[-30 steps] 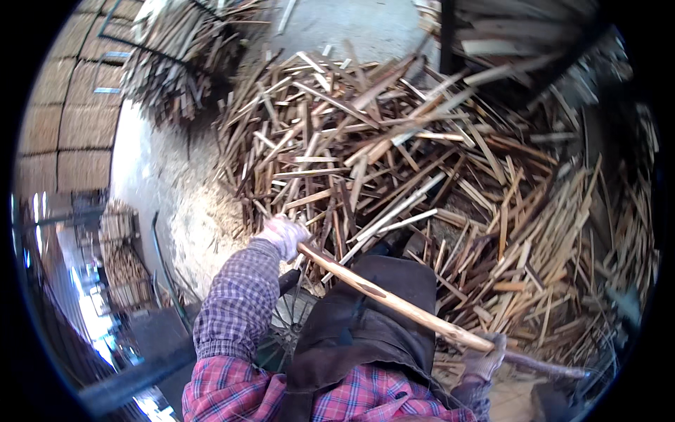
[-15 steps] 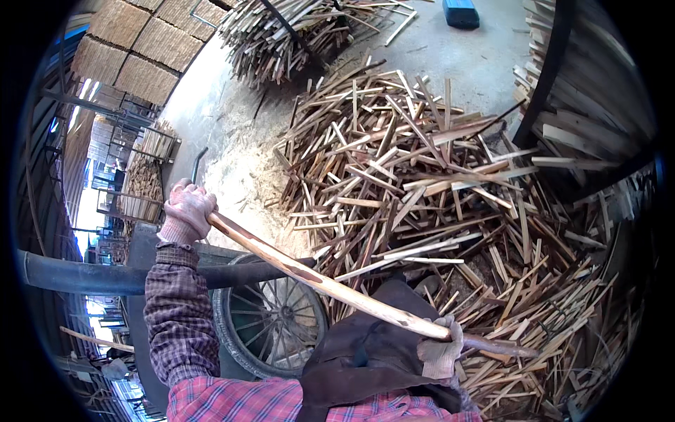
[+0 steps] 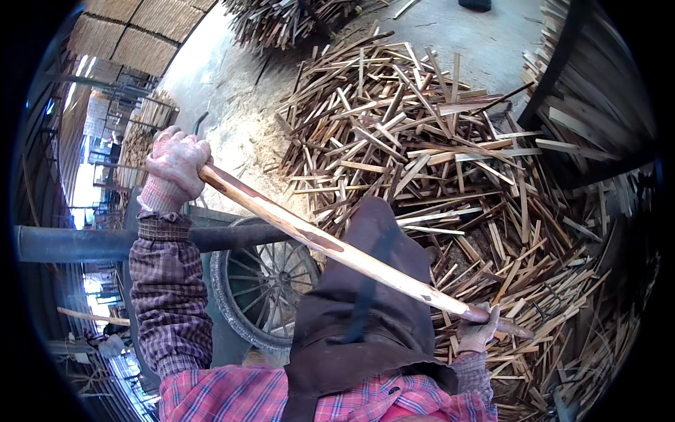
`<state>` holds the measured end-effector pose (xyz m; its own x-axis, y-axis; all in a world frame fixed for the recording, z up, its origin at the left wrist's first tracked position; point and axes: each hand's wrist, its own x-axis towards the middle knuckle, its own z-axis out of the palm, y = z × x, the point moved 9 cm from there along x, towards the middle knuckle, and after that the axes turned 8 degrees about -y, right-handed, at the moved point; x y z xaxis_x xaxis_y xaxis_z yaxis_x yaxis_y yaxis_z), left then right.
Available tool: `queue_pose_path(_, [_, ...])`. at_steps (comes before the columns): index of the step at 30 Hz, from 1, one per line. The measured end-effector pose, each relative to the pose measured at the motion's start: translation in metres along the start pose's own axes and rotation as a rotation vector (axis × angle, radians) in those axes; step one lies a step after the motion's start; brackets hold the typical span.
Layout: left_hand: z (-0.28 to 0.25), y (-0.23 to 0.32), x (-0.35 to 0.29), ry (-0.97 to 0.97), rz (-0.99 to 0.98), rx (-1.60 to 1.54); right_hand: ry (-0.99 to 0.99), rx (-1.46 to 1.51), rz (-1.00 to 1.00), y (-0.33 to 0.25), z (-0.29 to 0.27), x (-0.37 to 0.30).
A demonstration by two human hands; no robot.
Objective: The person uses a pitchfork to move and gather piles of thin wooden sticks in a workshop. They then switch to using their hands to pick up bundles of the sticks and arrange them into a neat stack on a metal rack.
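Pale, peeled wood makes up most of the long, slightly bowed pole point(image 3: 337, 250), which has darker bark-brown patches along it. It lies slantwise across and above the dark apron point(image 3: 394, 330), its long axis running from far on the apron's left to near on its right. One end points up and left, to the left hand; the other (brown and narrower) points down and right, past the right hand and over loose sticks to the right of the apron.

Beyond the apron and to its right stands a dark-framed rack point(image 3: 555, 70), holding long wooden strips point(image 3: 612, 84) laid together. Straight beyond the apron, a big heap of sticks point(image 3: 415, 148) lies tangled on the floor point(image 3: 246, 155), sawdust scattered at the heap's edge. Just left of the apron is a spoked wheel point(image 3: 283, 278), and further left a thick dark tube point(image 3: 91, 246) passes behind the checked sleeve point(image 3: 169, 302).

Left of the apron and well beyond it, the gloved left hand point(image 3: 174, 165) is curled in a fist about the pole's upper end. Just right of the apron, the gloved right hand point(image 3: 479, 329) is wrapped around the pole near its narrow end.
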<state>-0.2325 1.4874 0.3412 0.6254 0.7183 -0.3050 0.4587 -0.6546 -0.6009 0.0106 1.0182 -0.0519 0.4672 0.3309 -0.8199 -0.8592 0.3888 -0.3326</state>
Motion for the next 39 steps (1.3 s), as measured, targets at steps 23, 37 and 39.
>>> queue_pose_path(23, [0.264, -0.055, -0.003, -0.773, -0.02, -0.124, 0.099, -0.233, 0.068, 0.068, 0.018, 0.015])
queue_pose_path(37, [0.375, -0.366, 0.095, -0.533, -0.2, -0.292, -0.151, -0.771, 0.219, 0.235, 0.405, -0.016])
queue_pose_path(39, [0.35, -0.449, 0.053, -0.4, -0.313, -0.285, -0.211, -0.528, 0.403, 0.287, 0.455, -0.016])
